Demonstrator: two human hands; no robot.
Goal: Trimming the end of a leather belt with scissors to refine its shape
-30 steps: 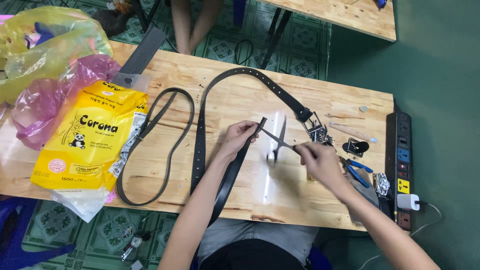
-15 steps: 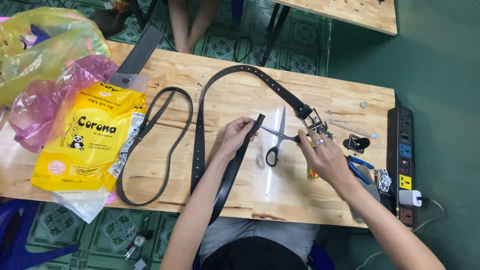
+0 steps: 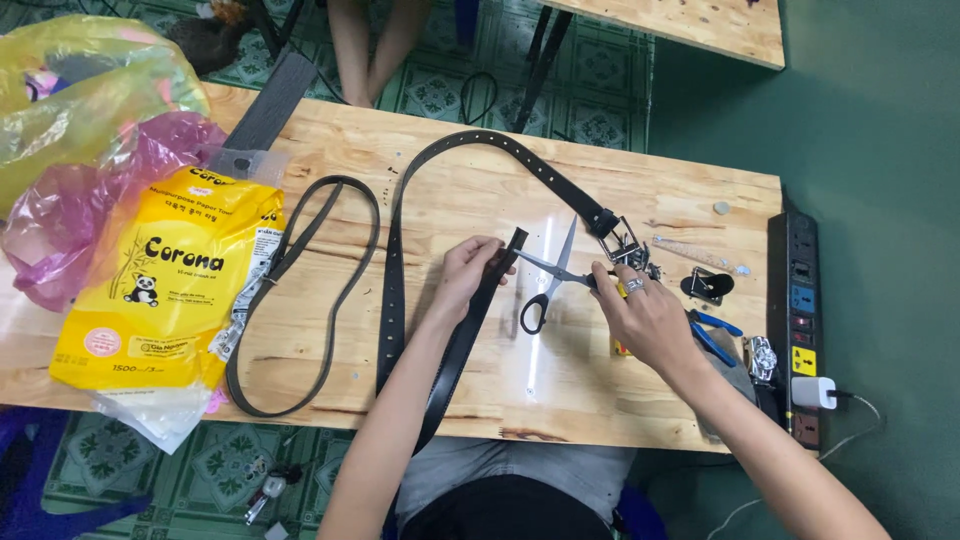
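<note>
The left hand [image 3: 468, 272] has its grip clamped on the cut end of a black belt [image 3: 470, 320], thumb and fingers pinching the strap just below its tip. The right hand [image 3: 640, 312] has its grip closed around one handle of a pair of scissors [image 3: 548, 272]; the other loop, black, hangs free below the blades. The blades stand apart in a V, one pointing up the tabletop [image 3: 450, 200], the other reaching left until its tip touches the belt end or lies just short of it; which one, I cannot tell. A ring sits on one finger of the right hand.

From the head view, the held belt runs down from the left hand, past the near edge of the tabletop toward the person's lap. A second, longer black belt with punched holes [image 3: 400, 250] arches across the wood and ends at a metal buckle [image 3: 622, 240] just above the right hand. A thinner dark strap [image 3: 330, 290] loops to the left, its end lying on a yellow package [image 3: 170, 280]. Pink and yellow plastic bags [image 3: 90, 150] fill the far left corner. Blue-handled pliers [image 3: 715, 335] lie beside the right wrist, and a black power strip [image 3: 803, 320] runs along the right edge. Another person's bare legs [image 3: 370, 40] show beyond the far edge.
</note>
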